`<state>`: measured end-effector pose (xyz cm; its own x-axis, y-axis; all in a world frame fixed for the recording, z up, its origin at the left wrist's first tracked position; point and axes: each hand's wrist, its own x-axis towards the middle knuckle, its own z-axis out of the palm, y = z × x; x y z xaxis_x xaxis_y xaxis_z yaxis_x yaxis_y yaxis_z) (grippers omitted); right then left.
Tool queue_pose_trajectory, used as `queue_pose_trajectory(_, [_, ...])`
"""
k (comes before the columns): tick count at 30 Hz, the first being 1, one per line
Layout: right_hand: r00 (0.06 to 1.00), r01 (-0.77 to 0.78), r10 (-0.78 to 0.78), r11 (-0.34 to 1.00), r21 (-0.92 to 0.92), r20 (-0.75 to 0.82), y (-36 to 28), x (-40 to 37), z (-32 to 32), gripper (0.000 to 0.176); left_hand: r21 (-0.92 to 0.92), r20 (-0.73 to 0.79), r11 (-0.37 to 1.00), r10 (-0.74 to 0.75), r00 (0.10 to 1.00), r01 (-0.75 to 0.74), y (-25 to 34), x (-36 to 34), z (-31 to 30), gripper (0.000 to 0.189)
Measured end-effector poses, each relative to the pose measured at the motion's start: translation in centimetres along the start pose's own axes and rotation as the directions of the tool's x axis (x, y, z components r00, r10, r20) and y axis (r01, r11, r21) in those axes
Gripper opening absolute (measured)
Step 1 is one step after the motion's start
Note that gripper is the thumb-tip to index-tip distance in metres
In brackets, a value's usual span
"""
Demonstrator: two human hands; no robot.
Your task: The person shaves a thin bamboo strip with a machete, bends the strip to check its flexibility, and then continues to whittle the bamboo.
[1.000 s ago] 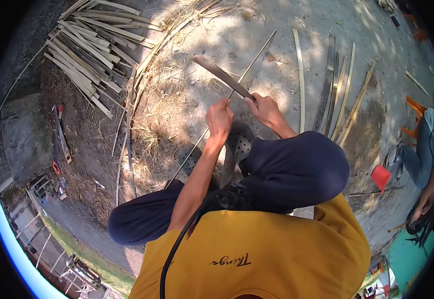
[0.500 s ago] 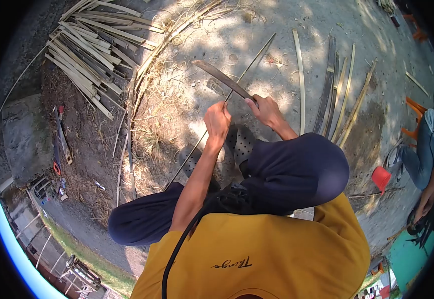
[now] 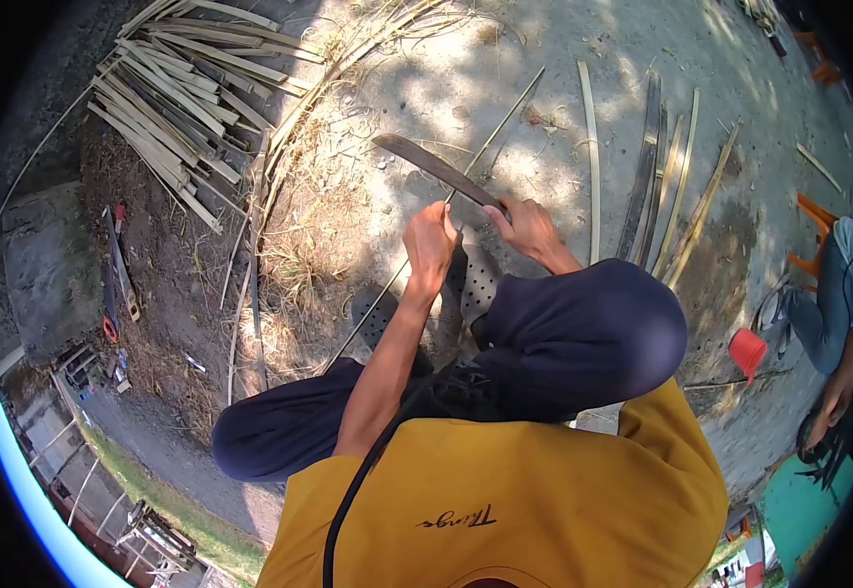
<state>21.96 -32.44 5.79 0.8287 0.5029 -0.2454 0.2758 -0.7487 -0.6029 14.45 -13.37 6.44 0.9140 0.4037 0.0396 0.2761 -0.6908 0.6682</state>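
A long thin strip [image 3: 502, 125] slants from the upper right down to my left knee. My left hand [image 3: 430, 242] is closed round it near its middle. In my right hand [image 3: 532, 231] is the handle of a large curved knife, its handle hidden by the fingers. The dark blade [image 3: 426, 161] points up and to the left and crosses the strip just above my left fist. Whether the edge bites into the strip is too small to tell.
Split strips [image 3: 167, 108] are piled at the upper left. More strips [image 3: 642, 167] lie on the ground at the right. A saw [image 3: 111, 274] is at the left, a red bucket [image 3: 747, 351] at the right. Another person [image 3: 828, 314] sits at the far right.
The knife and my right hand have moved slightly down, closer to my left fist. My left hand has barely shifted and still holds the strip.
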Motion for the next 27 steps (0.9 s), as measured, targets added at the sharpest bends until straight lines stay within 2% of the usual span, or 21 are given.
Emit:
queue_pose_trajectory(1, [1.000, 0.004, -0.004, 1.000, 0.003, 0.000, 0.3, 0.6, -0.3, 0.061, 0.003, 0.031, 0.999, -0.040, 0.999, 0.039, -0.2, -0.4, -0.3, 0.021])
queue_pose_trajectory(3, [0.976, -0.219, 0.214, 0.965, 0.143, 0.050, 0.8, 2.1, -1.0, 0.059, -0.007, 0.014, 1.000, -0.030, 0.999, 0.030, -0.3, -0.6, -0.6, 0.020])
queue_pose_trajectory(5, [0.980, -0.201, 0.200, 0.967, 0.159, 0.024, 0.4, 1.4, -1.0, 0.059, -0.019, 0.005, 0.999, -0.025, 1.000, 0.025, 0.3, -0.2, -0.2, 0.018])
queue_pose_trajectory(7, [0.999, -0.030, 0.027, 0.996, 0.085, 0.036, -0.1, -0.1, -0.6, 0.057, 0.008, -0.028, 1.000, 0.027, 0.999, -0.026, 0.5, 0.3, -0.1, 0.017])
queue_pose_trajectory(9, [0.998, -0.024, 0.022, 0.998, 0.054, 0.055, 0.3, 0.0, -1.0, 0.057, 0.029, 0.038, 0.999, -0.027, 0.999, 0.026, 0.3, 0.3, -0.5, 0.016])
queue_pose_trajectory(12, [0.995, -0.092, 0.086, 0.989, 0.119, 0.054, 0.8, 0.9, -0.1, 0.056, 0.024, 0.012, 0.998, -0.052, 0.999, 0.052, 0.1, 0.3, -0.5, 0.016])
queue_pose_trajectory(15, [0.995, -0.080, 0.086, 0.990, 0.114, -0.047, 0.1, -0.1, 1.1, 0.057, 0.060, 0.071, 0.996, -0.065, 0.995, 0.061, -0.3, 0.9, -0.7, 0.014])
queue_pose_trajectory(17, [1.000, 0.004, -0.004, 1.000, 0.015, 0.015, 0.1, -0.8, 0.9, 0.058, 0.070, 0.069, 0.996, -0.057, 0.996, 0.052, -0.3, 0.7, -0.7, 0.014])
queue_pose_trajectory(18, [1.000, 0.001, -0.001, 1.000, 0.018, 0.018, 0.1, -0.8, 0.6, 0.058, 0.077, 0.071, 0.996, -0.049, 0.996, 0.044, -0.4, 0.3, -0.7, 0.014])
queue_pose_trajectory(20, [0.987, -0.123, 0.108, 0.985, 0.124, 0.116, 0.4, 0.7, -0.7, 0.060, 0.075, 0.047, 0.997, -0.035, 0.998, 0.031, -0.6, 0.0, -0.6, 0.013])
queue_pose_trajectory(24, [0.981, -0.172, 0.154, 0.973, 0.153, 0.120, -1.9, -0.2, -1.4, 0.058, 0.095, 0.055, 0.995, -0.021, 0.998, 0.016, -0.4, 0.6, -0.5, 0.011])
queue_pose_trajectory(26, [0.998, -0.018, 0.018, 1.000, 0.006, 0.068, -1.1, -0.4, -0.8, 0.057, 0.104, 0.064, 0.994, -0.026, 0.998, 0.019, -0.5, 0.4, -0.8, 0.011])
queue_pose_trajectory(27, [0.998, -0.015, 0.015, 1.000, 0.007, 0.065, -0.2, 0.1, -0.8, 0.057, 0.112, 0.073, 0.993, -0.027, 0.997, 0.018, -0.6, 0.3, -0.9, 0.011])
